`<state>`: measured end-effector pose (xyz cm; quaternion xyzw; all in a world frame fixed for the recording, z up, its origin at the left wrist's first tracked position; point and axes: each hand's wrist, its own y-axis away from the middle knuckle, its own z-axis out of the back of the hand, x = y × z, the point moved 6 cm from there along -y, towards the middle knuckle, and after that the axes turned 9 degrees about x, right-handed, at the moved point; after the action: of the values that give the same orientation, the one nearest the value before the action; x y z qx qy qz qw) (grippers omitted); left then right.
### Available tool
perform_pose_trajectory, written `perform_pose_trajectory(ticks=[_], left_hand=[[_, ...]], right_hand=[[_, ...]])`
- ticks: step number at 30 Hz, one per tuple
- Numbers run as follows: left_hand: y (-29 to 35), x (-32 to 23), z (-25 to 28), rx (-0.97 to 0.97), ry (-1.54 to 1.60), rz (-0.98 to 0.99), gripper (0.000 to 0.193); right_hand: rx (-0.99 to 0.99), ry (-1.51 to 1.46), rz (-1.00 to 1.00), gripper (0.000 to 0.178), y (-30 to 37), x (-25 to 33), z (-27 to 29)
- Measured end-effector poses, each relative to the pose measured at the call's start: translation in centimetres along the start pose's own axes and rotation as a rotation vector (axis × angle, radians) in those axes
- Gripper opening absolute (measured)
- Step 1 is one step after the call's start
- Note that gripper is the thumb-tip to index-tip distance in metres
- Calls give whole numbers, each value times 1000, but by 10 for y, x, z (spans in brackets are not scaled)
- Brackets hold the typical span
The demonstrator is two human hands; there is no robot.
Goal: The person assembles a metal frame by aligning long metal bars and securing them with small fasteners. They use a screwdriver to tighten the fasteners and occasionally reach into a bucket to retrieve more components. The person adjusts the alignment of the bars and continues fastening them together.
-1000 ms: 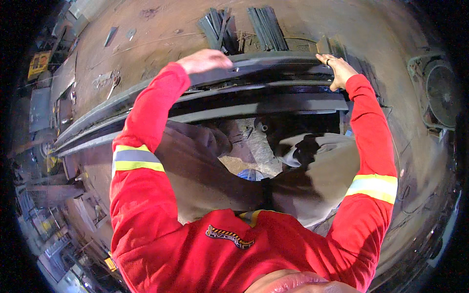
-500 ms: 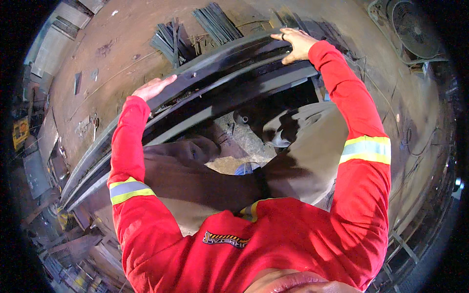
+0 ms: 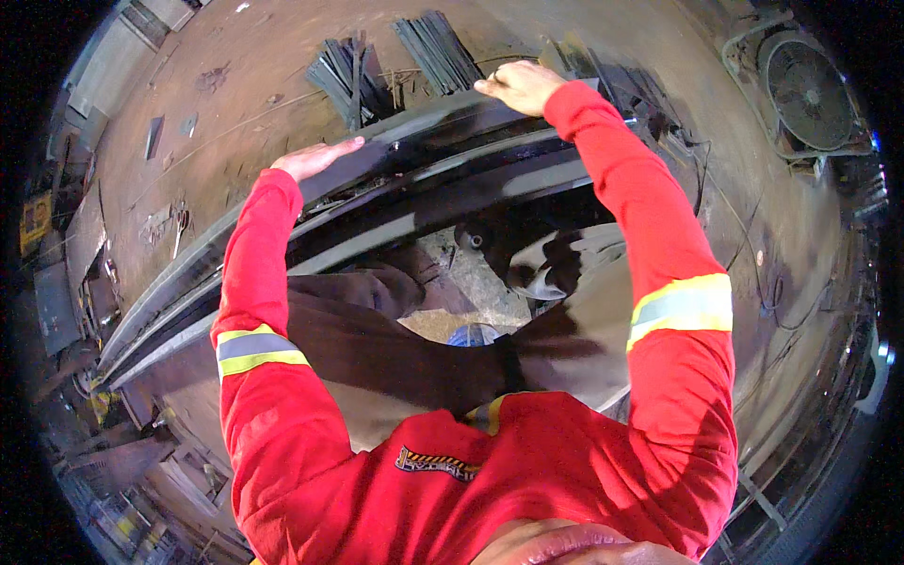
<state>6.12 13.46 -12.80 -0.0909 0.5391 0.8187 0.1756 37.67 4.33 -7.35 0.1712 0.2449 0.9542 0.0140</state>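
Observation:
A long dark metal beam [image 3: 443, 121] with several ridges runs across in front of me, from the lower left up to the right. My left hand [image 3: 318, 158] lies on its far upper edge, fingers stretched out flat toward the right and not wrapped round it. Farther right, my right hand [image 3: 521, 87] is at the same far edge, its back turned up. The fingers of that hand point left and look bent. Their tips are partly hidden, so I cannot make out whether they grip the edge. Both arms wear red sleeves with reflective bands.
Two bundles of dark flat bars [image 3: 435, 55] lie on the brown floor [image 3: 254, 56] beyond the beam. A large round fan [image 3: 808, 92] stands at the far right. Cables [image 3: 767, 292] trail over the floor on the right. Scrap pieces [image 3: 122, 452] crowd the lower left.
My right hand has moved left along the beam, and its fingers, spread before, are now closer together. My left hand remains flat on the edge. The view has shifted slightly.

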Motion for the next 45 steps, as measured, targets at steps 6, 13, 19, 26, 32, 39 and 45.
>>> perform_pose_trajectory(ticks=[6, 13, 19, 26, 32, 39, 45], left_hand=[[-7, -1, 4, 16, -11, -33, 97], [-12, -48, -8, 30, -86, -452, 65], [-50, -30, -7, -30, -132, -485, 38], [-48, -34, -8, -87, -148, -478, 35], [-8, -8, 14, -47, -209, -94, 84], [28, 50, 19, 150, 91, 129, 93], [13, 89, 22, 96, -176, 251, 89]], right_hand=[[380, 75, -193, 80, -65, 12, -41], [568, 166, -126, 77, -86, 28, -50], [578, 156, -34, 61, -102, 31, -68], [548, 137, -23, 62, -105, 23, -72], [485, 52, -54, 65, -105, 8, -73], [451, 22, -58, 70, -99, 19, -68], [509, 57, -96, 64, -102, 29, -67]])
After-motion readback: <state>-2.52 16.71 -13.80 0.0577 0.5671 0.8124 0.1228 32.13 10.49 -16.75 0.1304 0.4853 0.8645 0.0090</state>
